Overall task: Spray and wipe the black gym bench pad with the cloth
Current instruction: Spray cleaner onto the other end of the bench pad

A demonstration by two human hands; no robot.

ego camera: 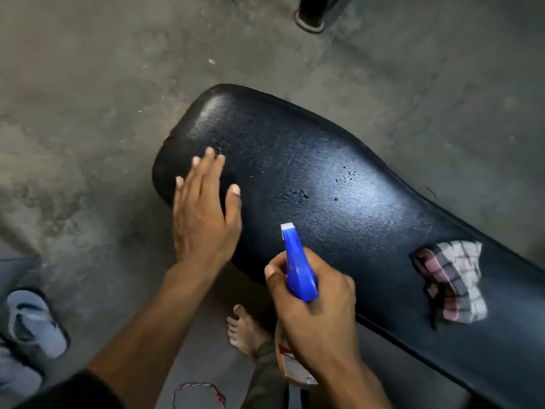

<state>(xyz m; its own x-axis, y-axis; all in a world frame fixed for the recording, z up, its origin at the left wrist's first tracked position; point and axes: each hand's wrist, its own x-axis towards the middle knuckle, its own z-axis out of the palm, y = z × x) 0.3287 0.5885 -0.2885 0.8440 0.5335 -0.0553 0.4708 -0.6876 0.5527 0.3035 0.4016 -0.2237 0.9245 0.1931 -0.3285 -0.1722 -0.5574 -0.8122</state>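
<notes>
From the head camera we see our right hand [312, 302] clenched around the blue-headed spray bottle [298, 270], nozzle aimed over the black bench pad [354, 178], while our left hand [203, 214] hovers flat and empty-fingered above the pad's rounded end. The checked cloth [454, 284] lies on the pad, off to the right and apart from both hands. We judge the risk to be spraying our own left hand, or the droplets [295, 196] running off before we fetch the cloth.
</notes>
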